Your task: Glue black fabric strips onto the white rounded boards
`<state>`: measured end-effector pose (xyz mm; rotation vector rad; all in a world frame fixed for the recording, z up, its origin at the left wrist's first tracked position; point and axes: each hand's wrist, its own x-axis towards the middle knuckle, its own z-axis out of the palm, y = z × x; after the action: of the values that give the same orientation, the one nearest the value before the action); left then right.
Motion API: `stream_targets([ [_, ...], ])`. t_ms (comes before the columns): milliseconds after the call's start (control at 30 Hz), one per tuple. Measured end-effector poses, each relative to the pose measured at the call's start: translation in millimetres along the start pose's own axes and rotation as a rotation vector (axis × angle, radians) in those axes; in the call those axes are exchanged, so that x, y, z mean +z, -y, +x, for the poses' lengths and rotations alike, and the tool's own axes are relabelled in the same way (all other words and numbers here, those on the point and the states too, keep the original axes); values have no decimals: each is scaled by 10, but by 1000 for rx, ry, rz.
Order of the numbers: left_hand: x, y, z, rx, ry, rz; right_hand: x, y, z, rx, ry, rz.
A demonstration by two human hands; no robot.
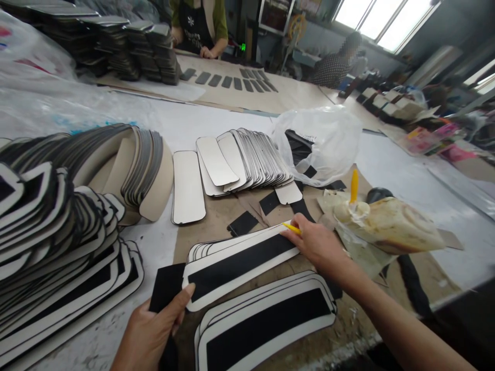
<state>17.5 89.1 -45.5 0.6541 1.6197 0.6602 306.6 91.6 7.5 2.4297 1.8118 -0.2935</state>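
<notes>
My left hand (pixel 160 324) is closed around black rectangular strips (pixel 166 286). Its thumb rests on the left end of a long white panel (pixel 240 265) that carries a black band and lies on several similar panels. At the panel's right end, my right hand (pixel 311 239) is closed on a thin yellow stick (pixel 292 228); its fingers touch the panel's upper edge. Nearest to me lies a second stack of white panels with a black band (pixel 270 330). Loose black pieces (pixel 243 223) are scattered behind the first stack.
White blank panels (pixel 251 159) stand fanned out at the back, beside a clear plastic bag (pixel 328 139). On the right sits a smeared tub (pixel 402 226) with a yellow handle (pixel 354 185). Tall panel stacks (pixel 58 257) fill the left. A person (pixel 199 31) stands across the table.
</notes>
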Motion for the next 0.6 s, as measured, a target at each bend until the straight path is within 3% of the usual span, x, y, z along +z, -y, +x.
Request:
stream_targets([
  [233, -38, -24, -39, -19, 60, -74, 18, -231, -87, -29, -110, 212],
  [400, -65, -44, -91, 99, 94, -108, 24, -227, -145, -93, -8, 499],
  [600, -149, 27, -153, 237, 176, -122, 70, -316, -274, 114, 58, 737],
])
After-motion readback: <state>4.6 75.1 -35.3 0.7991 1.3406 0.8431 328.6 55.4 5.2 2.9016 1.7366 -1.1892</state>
